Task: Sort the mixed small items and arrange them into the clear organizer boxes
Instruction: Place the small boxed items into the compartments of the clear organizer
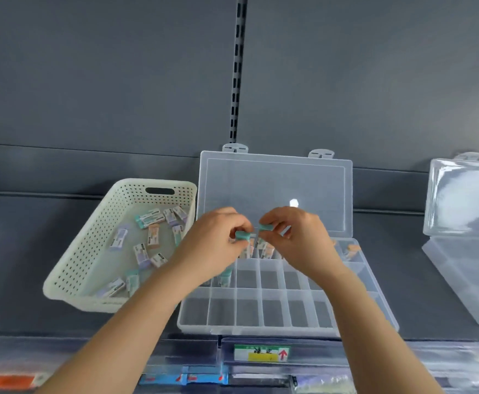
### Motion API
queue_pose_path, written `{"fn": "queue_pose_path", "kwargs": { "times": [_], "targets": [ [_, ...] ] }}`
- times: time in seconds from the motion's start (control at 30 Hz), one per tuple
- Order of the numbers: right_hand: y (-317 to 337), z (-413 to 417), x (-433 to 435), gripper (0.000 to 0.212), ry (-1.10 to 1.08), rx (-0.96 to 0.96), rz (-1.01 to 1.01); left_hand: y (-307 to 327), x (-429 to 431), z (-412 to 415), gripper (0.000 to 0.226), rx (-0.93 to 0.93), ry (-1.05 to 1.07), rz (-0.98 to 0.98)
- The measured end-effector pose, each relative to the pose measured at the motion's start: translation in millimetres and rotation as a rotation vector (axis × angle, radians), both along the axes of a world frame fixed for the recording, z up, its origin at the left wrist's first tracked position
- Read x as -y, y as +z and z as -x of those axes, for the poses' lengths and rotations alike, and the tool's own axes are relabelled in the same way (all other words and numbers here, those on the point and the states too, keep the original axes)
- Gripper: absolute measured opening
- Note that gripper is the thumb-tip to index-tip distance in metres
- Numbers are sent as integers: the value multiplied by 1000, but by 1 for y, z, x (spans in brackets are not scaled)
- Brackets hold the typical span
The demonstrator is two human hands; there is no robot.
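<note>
My left hand point(212, 245) has its fingers curled in a pinch on a small teal piece point(243, 236). My right hand point(300, 237) pinches a second teal piece point(266, 227) just beside it. The two nearly meet end to end, though I cannot tell whether they touch. Both hands hover over the far rows of the open clear organizer box point(249, 329), whose lid point(275, 194) stands up behind.

I judge I am pairing or parting two teal pieces before dropping them in. To do it well, I would:

- hold each by its short ends and lower it straight down between the dividers;
- choose the cell at the left where a standing teal one point(225, 275) shows, not the far-right cells with orange pieces point(352, 249);
- let go only once inside the walls.

The white basket point(70, 268) to the left holds the unsorted pieces point(143, 254). Another clear box point(466, 265) sits well apart at the right.
</note>
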State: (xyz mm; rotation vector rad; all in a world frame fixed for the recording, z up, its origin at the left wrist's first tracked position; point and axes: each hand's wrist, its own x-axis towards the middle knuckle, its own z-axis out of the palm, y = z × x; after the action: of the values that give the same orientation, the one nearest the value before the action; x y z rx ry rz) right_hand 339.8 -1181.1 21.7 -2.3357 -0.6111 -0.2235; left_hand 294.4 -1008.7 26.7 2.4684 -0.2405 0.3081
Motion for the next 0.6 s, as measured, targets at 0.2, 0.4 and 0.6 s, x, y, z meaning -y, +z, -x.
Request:
{"fn": "queue_pose_path", "kwargs": {
  "times": [0.2, 0.4, 0.6],
  "targets": [
    [-13, 10, 24, 12, 44, -59, 131, -20, 26, -2, 15, -80, -62, -233],
    [-33, 14, 29, 16, 107, -111, 249, -40, 30, 0, 14, -44, -79, -388],
    [-44, 13, 29, 19, 119, -110, 357, -50, 29, 3, 20, -47, -63, -419]
  ]
}}
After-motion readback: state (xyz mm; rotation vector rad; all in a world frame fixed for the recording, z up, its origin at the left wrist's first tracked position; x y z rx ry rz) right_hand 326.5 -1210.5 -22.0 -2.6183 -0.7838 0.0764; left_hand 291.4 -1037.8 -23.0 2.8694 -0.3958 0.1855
